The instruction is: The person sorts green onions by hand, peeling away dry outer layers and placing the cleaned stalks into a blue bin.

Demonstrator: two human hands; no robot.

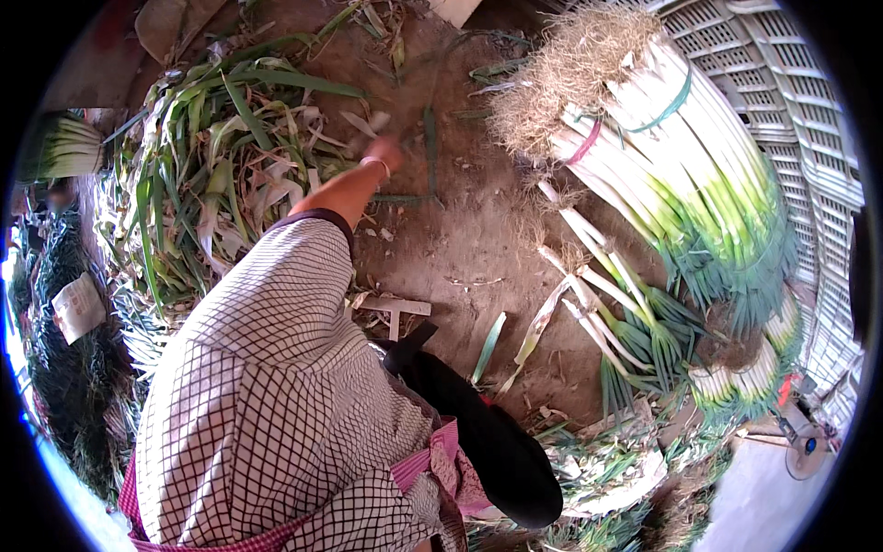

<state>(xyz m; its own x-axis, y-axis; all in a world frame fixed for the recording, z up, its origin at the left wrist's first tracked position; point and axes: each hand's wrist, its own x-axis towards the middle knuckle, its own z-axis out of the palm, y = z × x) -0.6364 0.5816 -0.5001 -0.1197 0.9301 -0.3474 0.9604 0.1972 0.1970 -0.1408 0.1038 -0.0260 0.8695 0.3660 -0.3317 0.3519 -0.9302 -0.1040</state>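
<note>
My left hand reaches forward over the earth floor, smeared by motion, a thin band round its wrist. Its fingers cannot be made out. Beside it, a pale leaf scrap is blurred too; whether the hand touches it is unclear. Just left of the hand rises a heap of stripped leek leaves, green and dry white. A few loose leeks lie on the floor to the right, roots pointing away from me. Beyond them are thick tied bundles of leeks with hairy roots and coloured bands. My right hand does not show.
Slatted plastic crates line the right side. Smaller leek bundles lie at the near right. A dark elongated shape and a pale T-shaped piece sit beside my checked sleeve. Dark green leek tops stand far left.
</note>
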